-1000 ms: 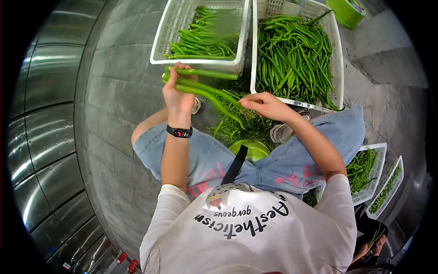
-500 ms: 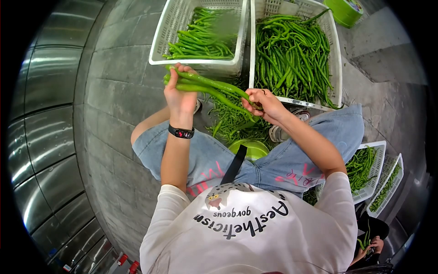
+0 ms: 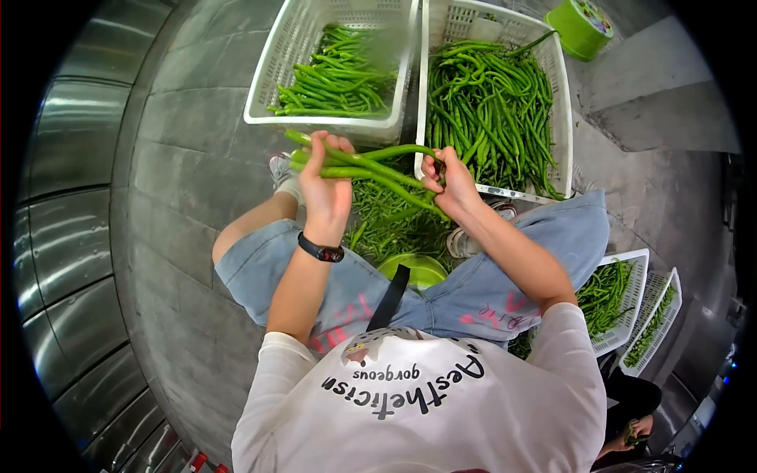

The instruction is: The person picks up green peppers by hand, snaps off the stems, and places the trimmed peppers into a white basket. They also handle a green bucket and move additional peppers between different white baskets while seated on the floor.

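Several long green chili peppers point(image 3: 378, 168) stretch between my two hands, above a heap of thin green trimmings point(image 3: 394, 217) on the floor. My left hand point(image 3: 327, 189) is closed round their thick ends, with the thumb across them. At the other end, my right hand point(image 3: 455, 185) pinches the narrow ends with bent fingers; exactly what lies inside that pinch is partly hidden. One pepper arches above the others. Just beyond my left hand stands a white crate point(image 3: 315, 122) part filled with peppers laid lengthwise.
A fuller white crate point(image 3: 564, 102) of peppers is at the upper right, near a green stool point(image 3: 581, 31). Under me is a green seat point(image 3: 422, 272). Two more crates point(image 3: 631, 303) point(image 3: 650, 323) stand right, beside another person's hand point(image 3: 640, 428). Metal panels point(image 3: 75, 236) line the left.
The peppers between my hands have spread apart, one now arching upward. My left hand sits slightly lower and further right. The whole view has shifted a little.
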Available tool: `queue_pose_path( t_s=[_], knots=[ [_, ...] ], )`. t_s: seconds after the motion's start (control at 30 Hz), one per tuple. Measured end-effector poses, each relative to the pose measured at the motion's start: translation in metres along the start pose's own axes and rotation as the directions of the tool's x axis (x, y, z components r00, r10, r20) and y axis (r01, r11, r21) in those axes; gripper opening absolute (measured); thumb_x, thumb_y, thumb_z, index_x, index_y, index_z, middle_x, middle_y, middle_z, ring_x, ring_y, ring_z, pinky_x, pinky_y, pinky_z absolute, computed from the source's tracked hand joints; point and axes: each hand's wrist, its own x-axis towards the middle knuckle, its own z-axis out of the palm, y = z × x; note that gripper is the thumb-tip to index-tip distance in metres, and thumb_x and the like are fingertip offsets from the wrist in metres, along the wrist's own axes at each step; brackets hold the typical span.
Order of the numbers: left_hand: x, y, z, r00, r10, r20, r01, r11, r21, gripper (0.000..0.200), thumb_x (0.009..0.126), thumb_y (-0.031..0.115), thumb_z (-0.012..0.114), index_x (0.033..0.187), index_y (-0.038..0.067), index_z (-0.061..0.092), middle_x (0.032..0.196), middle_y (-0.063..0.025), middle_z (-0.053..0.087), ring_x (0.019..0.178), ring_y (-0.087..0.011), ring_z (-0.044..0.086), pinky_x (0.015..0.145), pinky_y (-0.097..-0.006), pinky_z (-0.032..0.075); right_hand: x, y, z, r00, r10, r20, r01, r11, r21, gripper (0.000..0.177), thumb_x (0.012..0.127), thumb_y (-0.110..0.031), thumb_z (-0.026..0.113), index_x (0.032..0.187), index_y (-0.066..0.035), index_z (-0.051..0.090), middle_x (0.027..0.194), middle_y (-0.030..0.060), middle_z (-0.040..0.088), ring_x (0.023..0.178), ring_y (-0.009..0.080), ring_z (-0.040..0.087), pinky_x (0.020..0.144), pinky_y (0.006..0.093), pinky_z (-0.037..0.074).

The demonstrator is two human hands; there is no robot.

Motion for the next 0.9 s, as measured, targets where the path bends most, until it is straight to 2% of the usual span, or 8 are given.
queue_pose_path(
  t_s=[0.1,0.2,0.3,0.43,0.6,0.73,0.8,0.9],
  knots=[
    [-0.016,0.012,0.022,0.938,0.090,0.336,-0.210,0.917,0.340,0.018,0.089,0.015,0.060,0.100,0.003,0.053,0.083,-0.0076,0.058,0.078,-0.0198,0.058,0.077,-0.0313,0.047,0.005,-0.001,-0.001,0.999,-0.007,-0.042,-0.008,0.933,-0.360,0.020,0.089,-0.017,0.048,0.077,-0.003,0.056,0.069,0.0001,0.051,0.046,0.0068,0.032,0.042,0.0215,0.026],
    [-0.033,0.020,0.023,0.890,-0.051,0.453,-0.268,0.746,0.610,0.016,0.088,0.012,0.060,0.099,0.001,0.056,0.083,-0.0075,0.062,0.076,-0.0205,0.061,0.072,-0.0304,0.049,0.003,0.000,0.002,0.969,-0.158,0.191,0.240,0.394,-0.887,0.022,0.085,-0.019,0.053,0.087,0.001,0.062,0.067,0.0114,0.061,0.056,0.0210,0.057,0.055,0.0320,0.046],
    [-0.040,0.018,0.027,0.680,-0.145,0.719,-0.619,0.411,0.669,0.018,0.076,-0.002,0.063,0.094,0.000,0.061,0.082,-0.0120,0.066,0.074,-0.0234,0.066,0.067,-0.0312,0.052,0.000,0.008,0.009,0.953,-0.209,0.218,0.260,0.197,-0.945,0.022,0.083,-0.018,0.053,0.089,0.001,0.062,0.070,0.0194,0.062,0.068,0.0331,0.063,0.065,0.0398,0.049],
    [-0.051,-0.003,0.029,0.314,-0.258,0.914,-0.886,0.266,0.379,0.024,0.072,0.013,0.066,0.091,-0.001,0.061,0.082,-0.0123,0.063,0.072,-0.0292,0.062,0.065,-0.0346,0.052,0.004,0.022,0.003,0.943,-0.251,0.218,0.269,0.192,-0.944,0.022,0.083,-0.017,0.053,0.090,0.002,0.063,0.072,0.0215,0.062,0.070,0.0373,0.062,0.066,0.0404,0.049],
    [-0.068,-0.033,0.025,0.045,-0.322,0.946,-0.964,0.234,0.125,0.031,0.071,0.016,0.065,0.095,-0.002,0.059,0.083,-0.0120,0.061,0.075,-0.0295,0.062,0.067,-0.0368,0.052,0.015,0.037,-0.009,0.986,-0.114,0.119,0.160,0.487,-0.859,0.020,0.089,-0.016,0.051,0.091,0.001,0.061,0.072,0.0130,0.064,0.060,0.0213,0.060,0.057,0.0311,0.047],
    [-0.055,-0.017,0.020,0.472,-0.169,0.865,-0.771,0.396,0.498,0.020,0.083,0.018,0.061,0.091,0.000,0.060,0.089,-0.0144,0.061,0.079,-0.0258,0.061,0.069,-0.0346,0.051,0.021,0.038,-0.021,0.980,0.179,0.090,-0.117,0.876,-0.467,0.015,0.094,-0.016,0.047,0.096,-0.005,0.058,0.073,0.0015,0.060,0.052,0.0059,0.045,0.045,0.0203,0.034],
    [-0.044,0.003,0.022,0.799,-0.088,0.594,-0.441,0.586,0.680,0.017,0.089,0.018,0.058,0.093,0.002,0.057,0.090,-0.0117,0.060,0.077,-0.0228,0.060,0.069,-0.0338,0.050,0.019,0.037,-0.022,0.964,0.202,0.173,-0.139,0.937,-0.319,0.013,0.095,-0.018,0.047,0.101,-0.010,0.056,0.076,-0.0020,0.057,0.056,0.0038,0.041,0.043,0.0170,0.025],
    [-0.003,0.028,0.013,0.971,0.114,0.208,-0.158,0.965,0.208,0.015,0.092,0.015,0.055,0.101,0.003,0.052,0.084,-0.0080,0.054,0.082,-0.0207,0.054,0.078,-0.0335,0.045,0.002,0.023,-0.006,0.936,0.220,0.276,-0.162,0.963,-0.217,0.014,0.096,-0.020,0.048,0.102,-0.009,0.055,0.082,-0.0009,0.056,0.066,0.0036,0.043,0.043,0.0165,0.027]
  ],
)
